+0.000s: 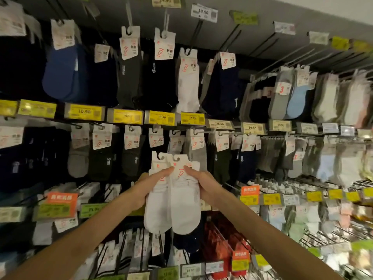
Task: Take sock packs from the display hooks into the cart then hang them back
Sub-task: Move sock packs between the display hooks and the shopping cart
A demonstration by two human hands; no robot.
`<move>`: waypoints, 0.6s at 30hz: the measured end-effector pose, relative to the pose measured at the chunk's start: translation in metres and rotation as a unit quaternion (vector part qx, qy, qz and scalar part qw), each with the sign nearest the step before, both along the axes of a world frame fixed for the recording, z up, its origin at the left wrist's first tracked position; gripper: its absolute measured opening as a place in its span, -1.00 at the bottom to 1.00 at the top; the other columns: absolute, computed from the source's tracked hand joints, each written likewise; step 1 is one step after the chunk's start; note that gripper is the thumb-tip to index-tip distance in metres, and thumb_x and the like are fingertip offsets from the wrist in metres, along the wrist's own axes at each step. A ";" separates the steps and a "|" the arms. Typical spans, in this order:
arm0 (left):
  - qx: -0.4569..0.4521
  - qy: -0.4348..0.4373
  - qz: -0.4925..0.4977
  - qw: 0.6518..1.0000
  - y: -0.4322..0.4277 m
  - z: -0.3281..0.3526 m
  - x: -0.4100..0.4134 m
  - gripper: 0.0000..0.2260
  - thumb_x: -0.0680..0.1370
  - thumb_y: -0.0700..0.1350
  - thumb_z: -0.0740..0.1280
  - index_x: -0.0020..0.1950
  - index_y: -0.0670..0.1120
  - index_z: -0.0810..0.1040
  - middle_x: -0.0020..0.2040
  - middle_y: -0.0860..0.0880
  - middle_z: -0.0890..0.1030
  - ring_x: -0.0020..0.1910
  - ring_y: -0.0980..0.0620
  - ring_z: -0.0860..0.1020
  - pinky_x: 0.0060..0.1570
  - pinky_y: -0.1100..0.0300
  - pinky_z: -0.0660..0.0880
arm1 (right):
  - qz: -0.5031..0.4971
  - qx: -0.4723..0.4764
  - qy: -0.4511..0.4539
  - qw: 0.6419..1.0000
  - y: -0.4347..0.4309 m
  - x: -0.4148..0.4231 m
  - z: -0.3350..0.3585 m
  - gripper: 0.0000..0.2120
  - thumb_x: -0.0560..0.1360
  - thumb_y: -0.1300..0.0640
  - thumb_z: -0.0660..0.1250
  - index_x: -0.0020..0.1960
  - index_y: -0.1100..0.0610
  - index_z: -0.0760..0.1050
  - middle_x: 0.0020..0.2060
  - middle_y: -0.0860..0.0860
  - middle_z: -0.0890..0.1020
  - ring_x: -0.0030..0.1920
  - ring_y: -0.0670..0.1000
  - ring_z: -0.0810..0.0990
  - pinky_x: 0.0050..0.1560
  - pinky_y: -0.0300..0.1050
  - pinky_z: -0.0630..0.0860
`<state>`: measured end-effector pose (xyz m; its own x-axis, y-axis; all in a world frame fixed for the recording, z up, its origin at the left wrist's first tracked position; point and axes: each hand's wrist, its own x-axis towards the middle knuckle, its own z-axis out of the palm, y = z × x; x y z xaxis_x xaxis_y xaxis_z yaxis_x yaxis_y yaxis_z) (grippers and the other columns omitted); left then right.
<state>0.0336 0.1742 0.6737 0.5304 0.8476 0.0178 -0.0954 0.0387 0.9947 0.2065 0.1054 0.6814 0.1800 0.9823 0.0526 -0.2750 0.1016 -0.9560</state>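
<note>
The left hand (144,190) and right hand (203,184) grip two white sock packs (175,209) side by side, held up in front of the rack. Both card tops stick out free above the fingers. One white pack (187,83) hangs higher up, squeezed between dark packs.

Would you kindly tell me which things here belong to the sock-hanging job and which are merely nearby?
Job: two white sock packs, held by left hand and right hand; display hook.
Nearby: yellow price tags; orange signs; blue socks; hanging white socks.
</note>
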 end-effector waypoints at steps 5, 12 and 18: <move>0.038 -0.003 0.066 0.997 0.012 0.015 0.019 -0.67 0.39 0.12 0.54 0.03 -0.06 0.69 -0.12 -0.02 0.74 -0.08 -0.02 0.70 -0.10 0.11 0.59 | -0.027 0.048 0.011 0.998 0.018 0.012 0.021 -0.72 0.56 0.20 0.35 0.24 0.25 0.53 0.05 0.12 0.69 0.09 0.10 0.67 0.16 0.05 0.58; 0.081 -0.033 0.133 0.987 0.022 0.034 0.041 -0.64 0.36 0.18 0.54 0.00 -0.04 0.67 -0.19 0.02 0.73 -0.19 0.04 0.68 -0.29 0.20 0.52 | -0.024 0.165 0.051 0.985 0.043 0.041 0.041 -0.69 0.55 0.22 0.34 0.29 0.14 0.48 0.10 0.13 0.67 0.11 0.14 0.66 0.13 0.13 0.58; 0.087 -0.035 0.162 0.982 0.032 0.039 0.055 -0.57 0.27 0.22 0.55 -0.04 -0.05 0.68 -0.28 0.05 0.72 -0.18 0.00 0.68 -0.17 0.13 0.57 | -0.046 0.156 0.038 0.986 0.060 0.055 0.045 -0.70 0.53 0.16 0.38 0.25 0.15 0.50 0.02 0.11 0.70 0.01 0.09 0.70 -0.08 0.01 0.64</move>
